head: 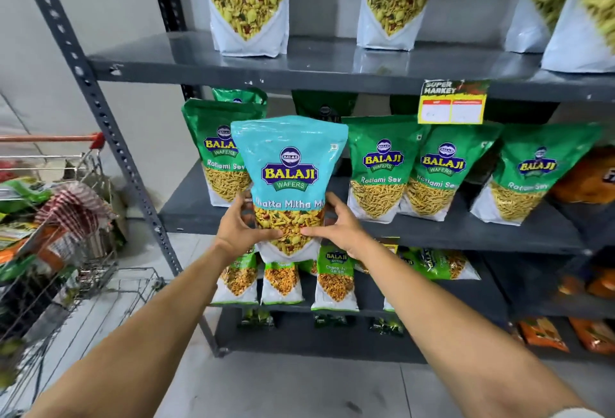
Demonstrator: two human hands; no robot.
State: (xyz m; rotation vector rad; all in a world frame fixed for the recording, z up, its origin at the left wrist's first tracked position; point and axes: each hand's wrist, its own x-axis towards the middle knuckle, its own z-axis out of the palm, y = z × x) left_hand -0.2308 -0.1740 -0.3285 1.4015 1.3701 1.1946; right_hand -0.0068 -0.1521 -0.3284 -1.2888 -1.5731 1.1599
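Note:
A light-blue Balaji "Khatta Mitha" snack bag [289, 164] stands upright in the air in front of the middle shelf. My left hand [241, 229] grips its lower left side, thumb across the front. My right hand [336, 228] grips its lower right side the same way. The bag covers part of a green Ratlami Sev bag [218, 151] behind it.
A grey metal rack [299, 66] holds more blue bags [248, 1] on top, green Ratlami Sev bags [382, 168] on the middle shelf and smaller green bags [334, 279] below. A yellow price tag [451, 103] hangs from the upper shelf edge. A loaded shopping trolley [50, 218] stands at left.

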